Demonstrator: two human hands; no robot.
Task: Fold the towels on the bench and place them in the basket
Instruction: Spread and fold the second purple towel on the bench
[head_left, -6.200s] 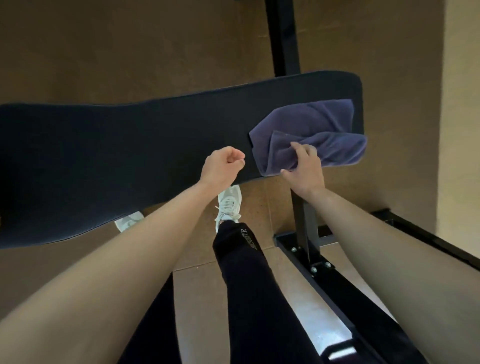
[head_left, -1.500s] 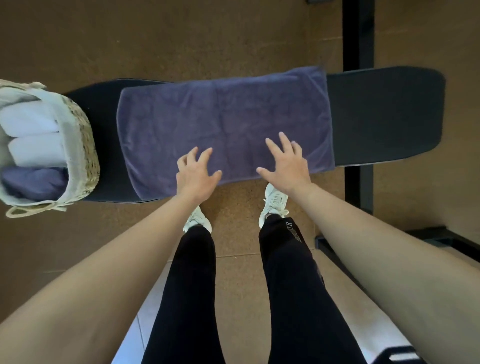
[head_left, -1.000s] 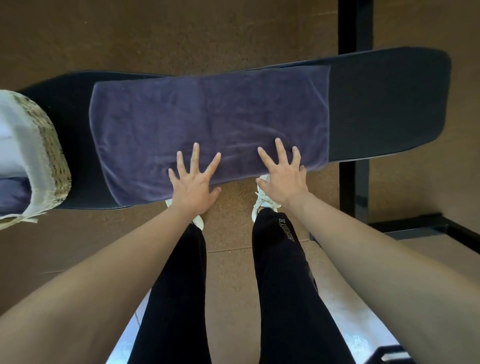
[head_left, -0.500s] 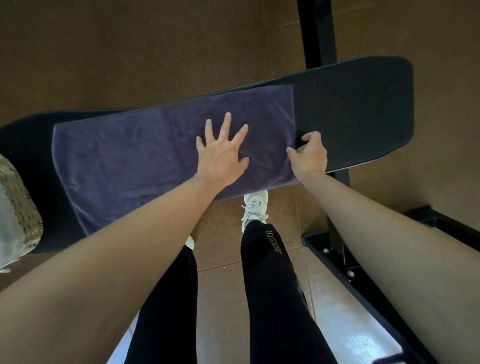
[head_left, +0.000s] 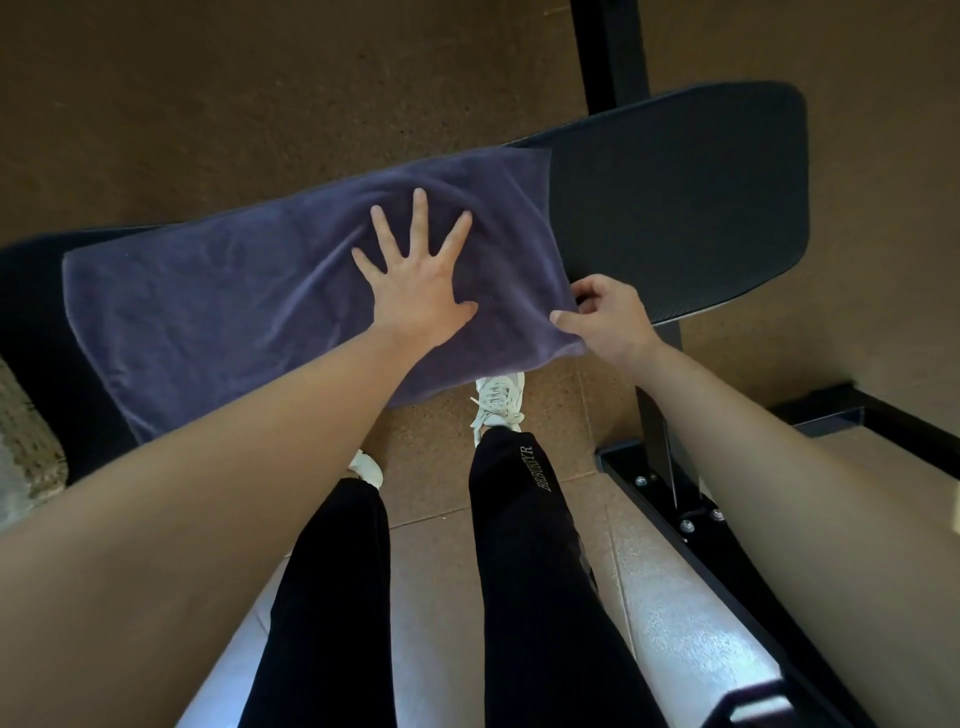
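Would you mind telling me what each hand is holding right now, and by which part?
The right hand pinches the purple towel at its near right corner. The left hand holds nothing; it lies flat, fingers spread, on the towel.

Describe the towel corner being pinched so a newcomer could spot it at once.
Find the long black bench crossing the picture; a purple towel lies spread along it. Follow the towel's near edge rightward to where it ends. That corner is the only one lifted, pinched by the right hand, while the left hand lies flat beside it.
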